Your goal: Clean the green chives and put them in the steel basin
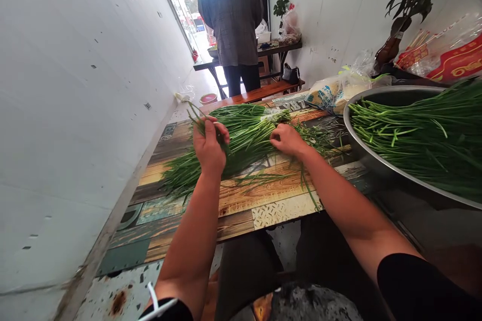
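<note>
My left hand point(210, 144) is raised over the table with its fingers closed around a few garlic chives point(194, 114), whose pale ends stick up above the thumb. Behind and below it lies a big heap of garlic chives point(241, 130), stem ends to the right and leaves to the left. By those stem ends is my right hand point(286, 139), its fingers curled together; whatever they grip is hidden. Loose trimmings point(320, 135) are scattered just right of it, and thin strands hang below that wrist.
A large metal basin point(399, 168) full of garlic chives stands at the right. Plastic bags point(335, 93) and a potted plant point(399, 25) are behind it. A white wall point(75, 110) runs along the left. Beyond the wood-patterned table point(241, 205), a person point(233, 15) stands facing away.
</note>
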Action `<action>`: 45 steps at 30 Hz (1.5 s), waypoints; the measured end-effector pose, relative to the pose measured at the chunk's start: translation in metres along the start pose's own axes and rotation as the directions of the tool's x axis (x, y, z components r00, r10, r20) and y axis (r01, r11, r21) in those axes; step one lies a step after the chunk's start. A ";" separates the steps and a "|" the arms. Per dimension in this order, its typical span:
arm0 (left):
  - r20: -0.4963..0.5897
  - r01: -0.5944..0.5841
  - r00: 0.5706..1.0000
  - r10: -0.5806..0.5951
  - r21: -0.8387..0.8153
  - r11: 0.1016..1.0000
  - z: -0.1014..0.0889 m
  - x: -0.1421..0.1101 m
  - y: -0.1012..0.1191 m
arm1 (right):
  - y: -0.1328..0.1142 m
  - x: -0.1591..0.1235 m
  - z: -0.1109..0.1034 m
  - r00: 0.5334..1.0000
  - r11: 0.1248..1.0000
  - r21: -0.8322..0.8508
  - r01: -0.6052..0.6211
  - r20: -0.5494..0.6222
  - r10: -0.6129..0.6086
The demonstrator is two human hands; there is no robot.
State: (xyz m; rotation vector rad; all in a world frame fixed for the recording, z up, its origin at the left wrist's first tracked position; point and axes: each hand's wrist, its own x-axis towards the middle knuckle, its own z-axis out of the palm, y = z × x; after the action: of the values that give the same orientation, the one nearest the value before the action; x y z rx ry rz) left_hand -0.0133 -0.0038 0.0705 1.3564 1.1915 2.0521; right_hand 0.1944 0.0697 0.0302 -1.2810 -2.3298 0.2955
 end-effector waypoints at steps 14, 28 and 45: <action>0.481 -0.117 0.860 -0.169 0.509 0.852 0.021 -0.030 -0.022 | -0.015 -0.008 -0.022 0.999 0.599 0.800 -0.033 0.032 0.013; 0.409 0.070 0.860 -0.304 0.496 0.866 0.023 -0.031 -0.020 | -0.021 -0.003 -0.006 0.977 0.290 0.942 -0.171 0.123 0.174; 0.392 0.067 0.864 -0.316 0.532 0.844 0.022 -0.032 -0.017 | -0.007 0.001 -0.021 0.901 0.076 0.959 -0.274 0.228 0.370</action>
State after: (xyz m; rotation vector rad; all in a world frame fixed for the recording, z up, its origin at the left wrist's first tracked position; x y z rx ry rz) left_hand 0.0189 -0.0078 0.0428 1.7421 1.6130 1.1918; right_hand 0.1985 0.0662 0.0514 -0.9349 -1.0761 1.6054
